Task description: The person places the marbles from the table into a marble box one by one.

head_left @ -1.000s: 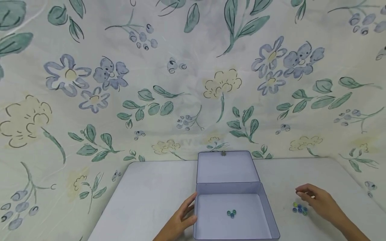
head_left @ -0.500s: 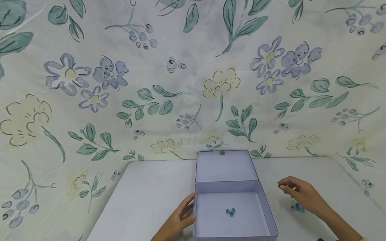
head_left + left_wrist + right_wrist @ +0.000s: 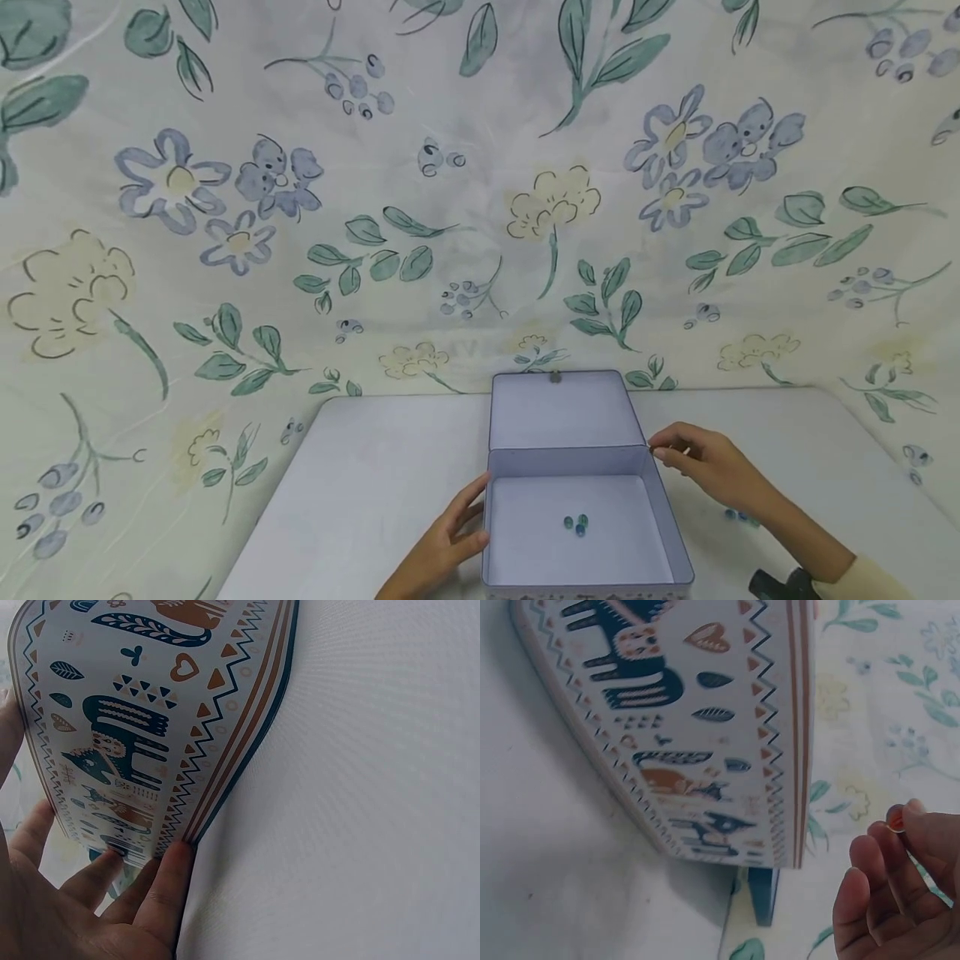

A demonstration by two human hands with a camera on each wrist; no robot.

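Observation:
An open tin box (image 3: 664, 533) sits on the white table, its lid (image 3: 558, 410) raised at the back. A few blue-green glass beads (image 3: 576, 523) lie on its floor. My left hand (image 3: 472, 518) rests with straight fingers against the box's left wall; in the left wrist view the fingertips (image 3: 171, 871) touch the patterned side (image 3: 135, 742). My right hand (image 3: 664, 451) hovers at the box's back right corner and pinches a small bead (image 3: 894, 819) between thumb and forefinger, close to the patterned wall (image 3: 705, 727).
A small cluster of beads (image 3: 740, 516) lies on the table (image 3: 375, 483) to the right of the box, partly hidden by my right wrist. A floral cloth (image 3: 480, 208) hangs behind and around the table.
My right hand has lifted away from the bead cluster and travelled left to the box's back right corner. The left hand and the box have stayed in place.

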